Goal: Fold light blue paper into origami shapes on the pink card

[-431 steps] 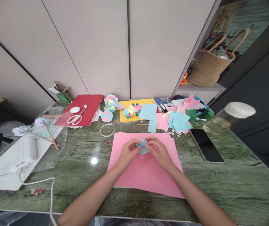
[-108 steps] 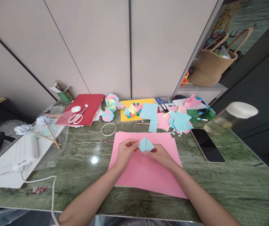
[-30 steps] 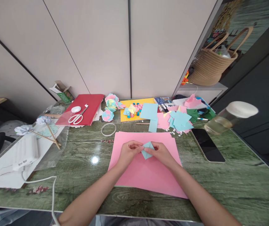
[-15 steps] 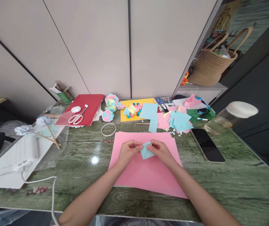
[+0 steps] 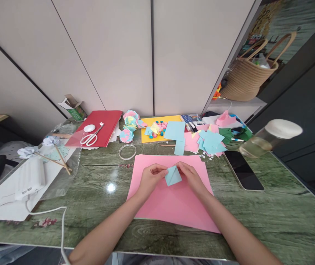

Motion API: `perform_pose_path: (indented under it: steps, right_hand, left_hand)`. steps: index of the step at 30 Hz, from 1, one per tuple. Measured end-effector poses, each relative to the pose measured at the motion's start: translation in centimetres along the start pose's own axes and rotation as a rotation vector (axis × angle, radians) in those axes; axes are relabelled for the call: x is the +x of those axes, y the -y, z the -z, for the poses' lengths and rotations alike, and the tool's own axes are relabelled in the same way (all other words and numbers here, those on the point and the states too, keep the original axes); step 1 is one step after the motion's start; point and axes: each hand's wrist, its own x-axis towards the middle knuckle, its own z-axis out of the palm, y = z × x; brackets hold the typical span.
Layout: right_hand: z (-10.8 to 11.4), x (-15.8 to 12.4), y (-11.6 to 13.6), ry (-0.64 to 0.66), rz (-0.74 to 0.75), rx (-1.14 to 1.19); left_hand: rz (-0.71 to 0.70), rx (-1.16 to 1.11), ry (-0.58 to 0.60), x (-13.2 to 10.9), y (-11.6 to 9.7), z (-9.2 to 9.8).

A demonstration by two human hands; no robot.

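While the forearms slant inward from the near edge of the table (image 5: 96, 206), it's left hand (image 5: 150, 181) and right hand (image 5: 192, 177), facing each other, knuckles outward, wrists low! Between them sits the blue paper (image 5: 173, 176), a small folded piece over the far half of the pink sheet (image 5: 171, 206). Look at the left: thumb and forefinger pinched narrow on the paper's left corner, the other fingers curled behind. Over on the right, the fingers lean in close together, tips at the upper-right corner; whether they grip it or merely touch it, I cannot tell. And the paper itself? Near enough square, so no clear long axis, turned slightly askew, with a diagonal crease slanting from the upper-right corner down to the lower-left one. That upper-right corner points away from the person, roughly toward the blue sheets (image 5: 174, 130) beyond; the lower edge faces the person.
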Motion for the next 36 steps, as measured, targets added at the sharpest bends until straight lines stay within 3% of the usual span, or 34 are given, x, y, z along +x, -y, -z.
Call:
perform_pose_path:
  steps: [17, 25, 36]
  right_hand:
    - [0.0, 0.0, -0.1, -0.010, -0.071, 0.030]
    - [0.1, -0.3, 0.7, 0.149, -0.029, 0.055]
    - [-0.1, -0.3, 1.0, 0.154, -0.045, -0.051]
  left_hand:
    - [0.040, 0.020, -0.026, 0.0, -0.2, -0.3]
    - [0.046, 0.006, -0.030, 0.0, -0.2, -0.3]
    - [0.054, -0.105, 0.005, 0.1, 0.1, 0.1]
